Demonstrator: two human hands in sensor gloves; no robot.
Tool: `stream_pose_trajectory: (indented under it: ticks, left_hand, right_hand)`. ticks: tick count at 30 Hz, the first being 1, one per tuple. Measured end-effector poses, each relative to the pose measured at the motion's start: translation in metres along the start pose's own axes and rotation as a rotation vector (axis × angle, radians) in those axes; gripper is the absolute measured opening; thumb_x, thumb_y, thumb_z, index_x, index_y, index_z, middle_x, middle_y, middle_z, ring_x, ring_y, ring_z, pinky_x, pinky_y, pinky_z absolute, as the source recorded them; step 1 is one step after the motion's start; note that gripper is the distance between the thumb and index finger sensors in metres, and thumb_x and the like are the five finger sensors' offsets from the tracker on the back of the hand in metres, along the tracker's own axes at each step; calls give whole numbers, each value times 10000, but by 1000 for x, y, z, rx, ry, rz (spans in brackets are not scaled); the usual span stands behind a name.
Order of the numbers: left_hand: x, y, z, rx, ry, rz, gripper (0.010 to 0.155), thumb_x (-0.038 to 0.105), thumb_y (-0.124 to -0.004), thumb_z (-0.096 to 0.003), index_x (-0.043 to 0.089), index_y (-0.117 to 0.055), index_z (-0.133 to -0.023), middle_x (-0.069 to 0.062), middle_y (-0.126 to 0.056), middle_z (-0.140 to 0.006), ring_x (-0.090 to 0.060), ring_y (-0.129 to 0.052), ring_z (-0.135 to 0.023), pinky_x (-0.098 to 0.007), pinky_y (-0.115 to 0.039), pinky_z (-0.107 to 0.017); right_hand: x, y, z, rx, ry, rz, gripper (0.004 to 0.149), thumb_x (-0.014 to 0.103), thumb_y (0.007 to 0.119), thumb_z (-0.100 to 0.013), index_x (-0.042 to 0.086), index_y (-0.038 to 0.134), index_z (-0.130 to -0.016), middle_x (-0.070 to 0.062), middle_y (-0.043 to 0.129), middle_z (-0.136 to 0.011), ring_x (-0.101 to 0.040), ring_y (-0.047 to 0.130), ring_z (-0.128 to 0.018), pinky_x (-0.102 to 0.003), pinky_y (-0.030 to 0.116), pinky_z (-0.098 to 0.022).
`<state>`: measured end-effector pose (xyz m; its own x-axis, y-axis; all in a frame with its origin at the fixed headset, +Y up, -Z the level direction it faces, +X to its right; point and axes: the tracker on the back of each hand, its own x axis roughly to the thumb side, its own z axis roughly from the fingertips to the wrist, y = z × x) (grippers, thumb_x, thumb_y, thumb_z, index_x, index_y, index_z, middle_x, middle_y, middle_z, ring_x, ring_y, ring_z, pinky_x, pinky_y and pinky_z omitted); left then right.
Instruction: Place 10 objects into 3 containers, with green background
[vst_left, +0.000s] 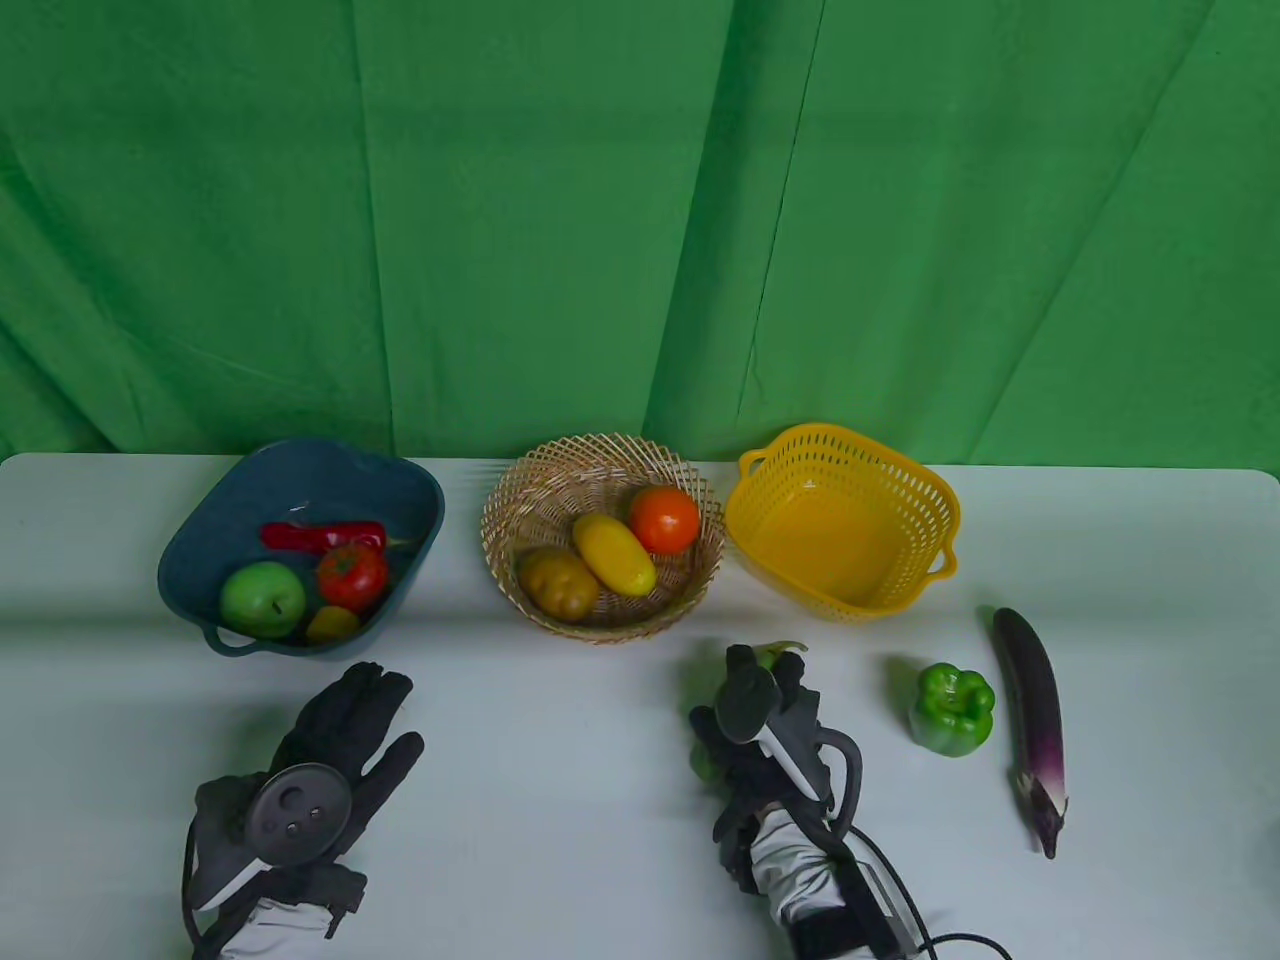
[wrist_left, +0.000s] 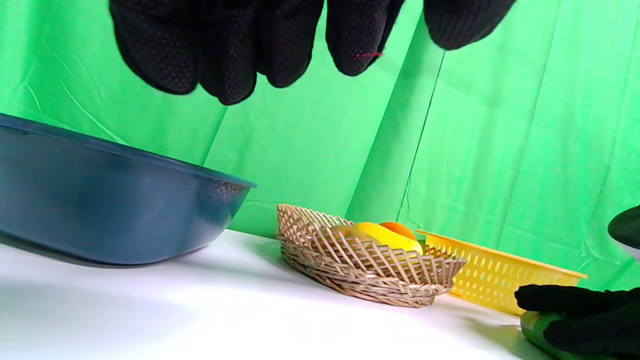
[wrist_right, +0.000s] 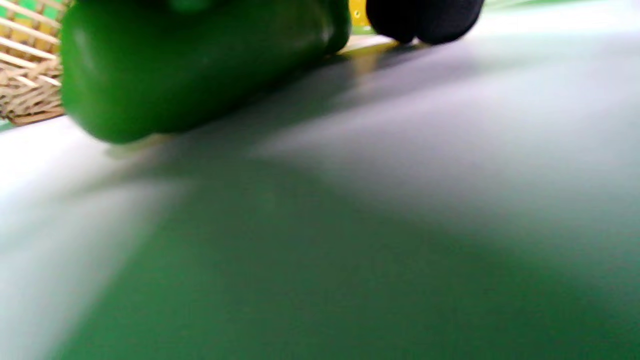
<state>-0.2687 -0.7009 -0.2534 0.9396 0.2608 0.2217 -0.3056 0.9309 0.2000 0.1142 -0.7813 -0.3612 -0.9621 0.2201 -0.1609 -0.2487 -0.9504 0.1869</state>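
I see my right hand (vst_left: 765, 725) wrapped over a smooth, glossy green vegetable (wrist_right: 190, 65) lying on the matte white tabletop (vst_left: 560, 800), at 6 o'clock from the woven wicker basket (vst_left: 510, 500) and 7 o'clock from the perforated yellow plastic basket (vst_left: 935, 510). My left hand (vst_left: 345, 740) lies flat, fingers spread wide, holding nothing, at 6 o'clock from the smooth dark blue bowl (vst_left: 190, 560). A lobed green bell pepper (vst_left: 952, 709) and a long, slim purple eggplant (vst_left: 1030, 715) lie at my right hand's 3 o'clock

backdrop: creased green cloth (vst_left: 600, 220) | furniture: white table (vst_left: 560, 800), rounded corners | light: soft shadows
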Motion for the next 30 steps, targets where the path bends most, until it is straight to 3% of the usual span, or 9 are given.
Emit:
stream_pose_trajectory:
  ticks: [6,9,22,30]
  left_hand:
    - [0,-2,0,-14,4,-13,638,586,-599,-573,297,-581,-1141,-151,-662,-1172,-418,-777,-1022,-573,-722,-655]
    - [1,-3,0,-22,6,-17,640,585,-599,-573,294,-582,-1142,-151,-661,-1172,-417,-778,-1021,-574,-723,-654]
    - [1,-4,0,-42,19,-27,638,584,-599,-573,294,-581,-1141,-152,-661,-1172,-417,-776,-1022,-573,-722,-655]
    - [0,-3,1,-40,28,-30,639,585,-599,-572,295,-580,-1141,-150,-660,-1173,-414,-778,-1022,-573,-722,-654]
  right_hand:
    - [9,-6,-6,25,31,24,772,496,758,-557,233,329,-1142,-392,240,-1145,-415,716,-788,-461,721,-588]
    - [10,-8,-8,9,39,7,774,454,812,-542,206,372,-1129,-401,264,-1133,-416,779,-714,-419,764,-540]
    - [0,-16,0,-22,-57,-6,787,408,843,-528,175,385,-1124,-396,293,-1137,-437,783,-727,-436,773,-550]
    - [5,-43,9,-44,-128,-21,780,395,841,-535,190,380,-1129,-382,274,-1150,-436,764,-748,-441,760,-563]
